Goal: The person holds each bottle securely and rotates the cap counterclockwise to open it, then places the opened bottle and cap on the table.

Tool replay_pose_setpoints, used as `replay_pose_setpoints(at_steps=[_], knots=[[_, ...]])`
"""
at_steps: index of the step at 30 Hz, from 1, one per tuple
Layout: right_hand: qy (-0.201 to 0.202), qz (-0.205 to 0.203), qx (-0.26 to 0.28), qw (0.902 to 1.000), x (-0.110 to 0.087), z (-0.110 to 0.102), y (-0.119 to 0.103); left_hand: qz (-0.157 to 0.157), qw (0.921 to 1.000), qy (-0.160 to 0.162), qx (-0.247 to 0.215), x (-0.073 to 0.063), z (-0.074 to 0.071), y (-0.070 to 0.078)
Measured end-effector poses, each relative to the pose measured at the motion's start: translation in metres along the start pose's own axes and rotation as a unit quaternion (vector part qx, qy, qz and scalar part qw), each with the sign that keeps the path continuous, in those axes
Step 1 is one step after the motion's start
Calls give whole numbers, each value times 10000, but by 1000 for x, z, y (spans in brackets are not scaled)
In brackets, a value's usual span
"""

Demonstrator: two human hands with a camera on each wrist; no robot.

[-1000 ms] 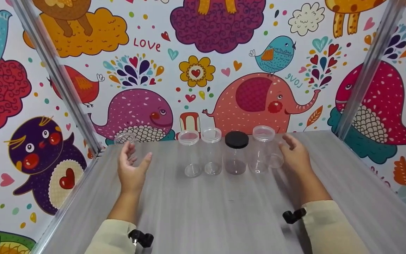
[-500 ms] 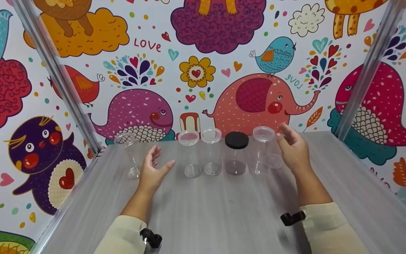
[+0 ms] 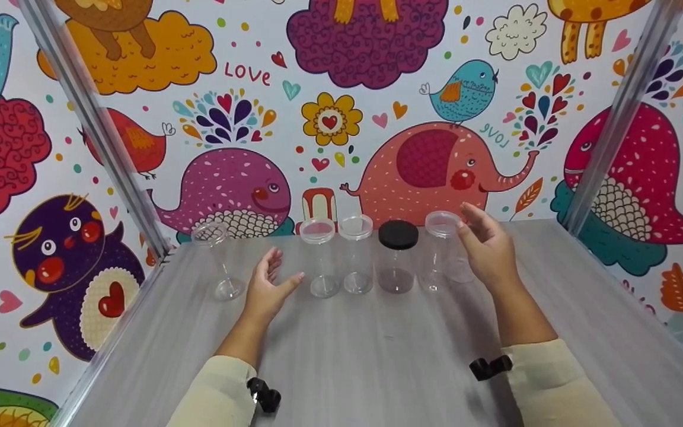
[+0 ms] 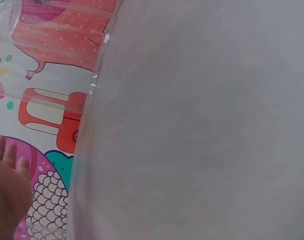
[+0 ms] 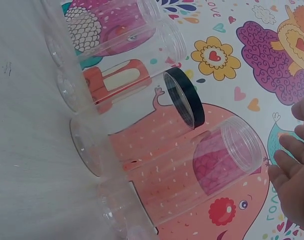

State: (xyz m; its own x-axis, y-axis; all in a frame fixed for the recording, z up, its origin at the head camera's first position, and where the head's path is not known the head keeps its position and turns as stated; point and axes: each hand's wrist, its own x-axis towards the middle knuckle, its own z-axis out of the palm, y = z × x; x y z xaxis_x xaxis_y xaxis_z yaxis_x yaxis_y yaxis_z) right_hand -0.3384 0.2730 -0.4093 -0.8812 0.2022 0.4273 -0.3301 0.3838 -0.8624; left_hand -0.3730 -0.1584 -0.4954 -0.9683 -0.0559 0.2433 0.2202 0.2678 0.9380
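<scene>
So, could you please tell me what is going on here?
A person's left hand, open and holding nothing, is between the leftmost clear jar and the others on a grey table. The right hand, also open, is beside the clear jar just right of the black-lidded jar; I cannot tell whether they touch. No jar is gripped at this moment.

Widest room: front of table [image 3: 395,367], straight up to the jars. Left hand [image 3: 269,289] partly fills the gap between left jar [image 3: 221,261] and first clear jar [image 3: 319,261]. Narrow slots only between first clear jar, second clear jar [image 3: 357,261], black-lidded jar [image 3: 398,267] and right jar [image 3: 436,261]. Wall [image 3: 341,65] blocks behind. Right hand [image 3: 491,255] right by right jar's rim, contact unclear; low clear thing [image 3: 459,273] beside that jar. Table room right of right hand.
</scene>
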Motion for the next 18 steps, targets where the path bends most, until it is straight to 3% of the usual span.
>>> replay_pose_setpoints(at_steps=[9,12,18], knots=[[-129,-220,187,9995,1,9,-7,-383,9973,-601,152,9,13,-8],[-209,-356,284,9987,0,16,-10,-600,9956,-696,188,11,19,-9],[-322,-436,268,9982,-3,34,-14,-725,9929,-934,135,13,31,-8]])
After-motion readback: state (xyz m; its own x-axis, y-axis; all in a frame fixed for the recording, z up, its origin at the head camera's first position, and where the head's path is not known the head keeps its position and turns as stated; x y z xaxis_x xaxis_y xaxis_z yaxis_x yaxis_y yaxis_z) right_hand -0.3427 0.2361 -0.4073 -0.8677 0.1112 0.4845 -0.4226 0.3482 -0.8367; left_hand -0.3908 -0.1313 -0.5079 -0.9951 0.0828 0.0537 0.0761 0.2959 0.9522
